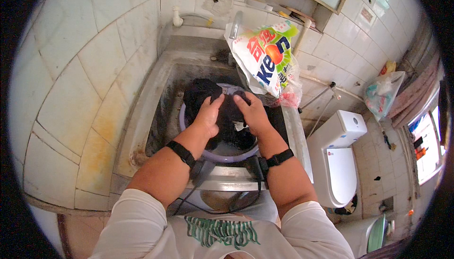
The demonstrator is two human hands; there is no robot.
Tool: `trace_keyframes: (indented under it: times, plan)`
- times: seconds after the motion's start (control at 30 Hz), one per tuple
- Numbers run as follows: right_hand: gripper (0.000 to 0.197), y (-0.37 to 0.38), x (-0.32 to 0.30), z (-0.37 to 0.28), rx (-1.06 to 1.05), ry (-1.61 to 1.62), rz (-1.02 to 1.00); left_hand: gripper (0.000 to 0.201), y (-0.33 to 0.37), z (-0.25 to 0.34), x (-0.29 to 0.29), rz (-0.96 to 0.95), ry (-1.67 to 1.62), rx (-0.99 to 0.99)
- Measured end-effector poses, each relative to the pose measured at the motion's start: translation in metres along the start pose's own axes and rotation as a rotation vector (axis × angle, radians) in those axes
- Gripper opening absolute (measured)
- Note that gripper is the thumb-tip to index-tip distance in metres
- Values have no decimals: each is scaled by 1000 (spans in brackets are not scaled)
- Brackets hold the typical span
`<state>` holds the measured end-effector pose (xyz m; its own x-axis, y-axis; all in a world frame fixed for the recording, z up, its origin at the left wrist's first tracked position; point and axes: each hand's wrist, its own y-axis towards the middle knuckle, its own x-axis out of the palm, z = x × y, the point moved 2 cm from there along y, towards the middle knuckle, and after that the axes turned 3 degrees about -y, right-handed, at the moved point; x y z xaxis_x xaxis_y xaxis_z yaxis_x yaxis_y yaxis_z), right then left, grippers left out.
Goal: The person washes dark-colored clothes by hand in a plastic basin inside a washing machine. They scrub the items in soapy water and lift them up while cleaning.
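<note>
My left hand and my right hand grip a black garment, thumbs on top and fingers mostly hidden beneath the cloth. Part of the garment bunches up beyond my left hand, and a small white label shows on the dark cloth near my right hand. Below them a light purple basin stands in a worn grey sink. More dark fabric lies inside the basin; whether it is the same piece I cannot tell.
A large white and green detergent bag stands at the sink's far right corner, beside a metal tap. To the right is a white toilet. A tiled wall rises on the left. Black cables hang near my waist.
</note>
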<state>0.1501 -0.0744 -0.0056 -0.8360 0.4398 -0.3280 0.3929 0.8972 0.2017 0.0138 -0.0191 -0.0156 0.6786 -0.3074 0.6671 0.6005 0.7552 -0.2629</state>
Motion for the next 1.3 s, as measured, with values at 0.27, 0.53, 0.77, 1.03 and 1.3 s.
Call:
trace_keyframes:
  times: [0.27,0.53,0.77,1.03,1.3]
  plan:
    - [27,-30,34,-52,-585,-269,-150,33,16,-13,-20,-211,-155,-92]
    - [36,6,7,23,-4,-636,39,40,-6,-19,13,-12,368,-19]
    - [39,-14,24,-32,-52,-487,-14,41,1,-9,-4,-2,227,-54]
    - [36,-2,14,-14,-151,-489,104,44,-9,-14,11,-107,203,-96]
    - [39,7,-8,2,-32,-333,162,77,-24,19,12,-33,696,-175]
